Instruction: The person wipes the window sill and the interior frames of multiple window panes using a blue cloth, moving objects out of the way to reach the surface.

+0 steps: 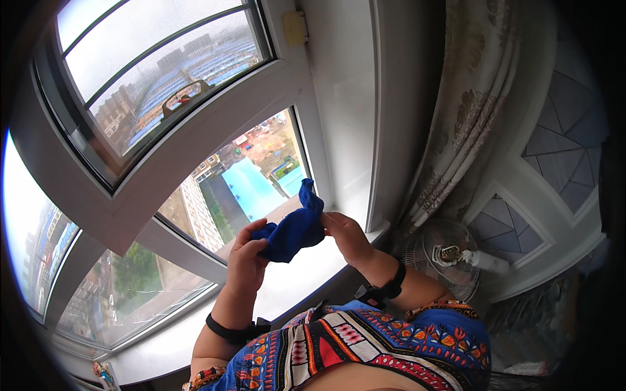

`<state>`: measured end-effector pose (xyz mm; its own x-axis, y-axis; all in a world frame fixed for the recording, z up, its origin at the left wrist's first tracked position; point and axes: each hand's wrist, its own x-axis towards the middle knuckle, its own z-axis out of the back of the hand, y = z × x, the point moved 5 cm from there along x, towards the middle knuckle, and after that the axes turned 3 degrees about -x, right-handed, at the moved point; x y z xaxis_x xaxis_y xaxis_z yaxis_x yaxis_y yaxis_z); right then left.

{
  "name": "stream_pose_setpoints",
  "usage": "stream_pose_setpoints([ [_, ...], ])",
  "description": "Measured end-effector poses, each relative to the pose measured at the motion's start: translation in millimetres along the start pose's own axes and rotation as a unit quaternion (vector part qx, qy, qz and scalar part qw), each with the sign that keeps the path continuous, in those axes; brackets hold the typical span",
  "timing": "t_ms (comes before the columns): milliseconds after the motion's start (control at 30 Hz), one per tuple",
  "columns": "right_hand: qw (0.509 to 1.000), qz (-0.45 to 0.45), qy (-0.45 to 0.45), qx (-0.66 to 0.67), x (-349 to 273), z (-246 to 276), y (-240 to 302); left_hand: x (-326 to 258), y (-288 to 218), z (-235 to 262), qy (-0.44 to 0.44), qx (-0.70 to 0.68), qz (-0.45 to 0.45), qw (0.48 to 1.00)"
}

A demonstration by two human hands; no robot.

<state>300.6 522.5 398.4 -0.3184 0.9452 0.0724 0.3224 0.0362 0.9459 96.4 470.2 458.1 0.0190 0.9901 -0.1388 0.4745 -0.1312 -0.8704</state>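
In the head view, a bunched blue cloth (293, 231) is stretched between the person's two hands in front of the lower window pane (218, 173), with a twisted end standing up near the right hand (347, 238). The left hand (245, 259) pinches the cloth's left edge, thumb above and fingers curled behind it. The right hand grips the opposite edge, its fingers drawn narrow on the fabric. The cloth is over the inner side of the white windowsill (277, 285), though from this steep angle I cannot tell whether any part of it touches the sill. Each wrist wears a black strap (228, 331), and the forearms come up past a brightly patterned top (365, 339) of blue, red, black and white. Through the glass, a light-blue flat surface (253, 189) and buildings show far below. To the right of the window hangs a patterned curtain (466, 117), and beneath it, near the right forearm, stands a fan (450, 255) with a round wire guard.
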Motion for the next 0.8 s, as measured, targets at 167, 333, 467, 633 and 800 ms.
stream_pose_setpoints([
  [167, 0.946, -0.069, 0.080, 0.307, -11.2, -19.0, 21.8, -5.6, -9.1, -35.3, 0.113, 0.260, -0.187, 0.940],
  [333, 0.937, -0.102, 0.039, 0.331, 0.3, -35.9, 17.0, -31.8, -4.1, -80.5, 0.297, 0.522, -0.308, 0.738],
  [467, 0.978, -0.058, -0.044, 0.195, 26.4, -42.6, 38.7, -48.8, -44.8, -53.5, 0.304, 0.536, -0.367, 0.697],
  [633, 0.968, 0.185, -0.129, -0.106, 66.5, -9.0, 151.8, -126.2, -123.4, 19.2, 0.105, 0.496, -0.640, 0.577],
  [800, 0.836, 0.350, -0.148, -0.397, 127.3, -5.2, 230.2, -155.9, -200.8, 114.5, -0.184, 0.392, -0.728, 0.532],
])
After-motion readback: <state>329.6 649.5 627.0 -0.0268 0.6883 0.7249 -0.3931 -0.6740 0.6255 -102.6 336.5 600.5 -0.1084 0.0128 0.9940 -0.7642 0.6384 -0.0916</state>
